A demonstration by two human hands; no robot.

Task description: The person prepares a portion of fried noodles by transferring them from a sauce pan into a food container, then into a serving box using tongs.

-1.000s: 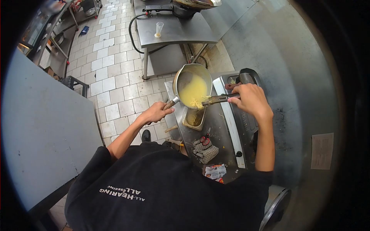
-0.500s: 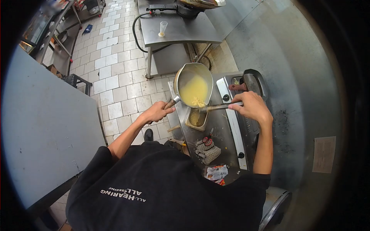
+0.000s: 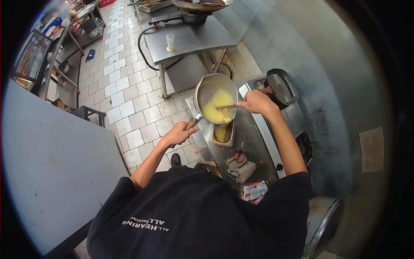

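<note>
My left hand (image 3: 180, 133) is closed around the wooden handle of a saucepan (image 3: 206, 84). The pan tilts over a rectangular metal container (image 3: 233, 136), its lip just above the far end. Yellow liquid (image 3: 211, 111) lies in the pan, with pale yellow shreds (image 3: 224, 117) gathered at the lip. Some yellow food (image 3: 222, 133) sits in the container. In my closed right hand (image 3: 257, 103) is a long, narrow utensil (image 3: 227, 106), its far end inside the pan over the liquid. I cannot make out the exact kind of utensil.
Red-handled scissors (image 3: 239, 156) and a checked cloth (image 3: 242, 170) lie on the counter near me, beside a torn packet (image 3: 255, 190). At the right is a gas stove (image 3: 276, 160) with a dark pan (image 3: 288, 93). A steel table (image 3: 189, 43) stands ahead, carrying a clear cup (image 3: 170, 42).
The utensil has moved from over the container into the pan as my right hand shifted left and up. My left hand still grips the saucepan. The whole view has shifted slightly.
</note>
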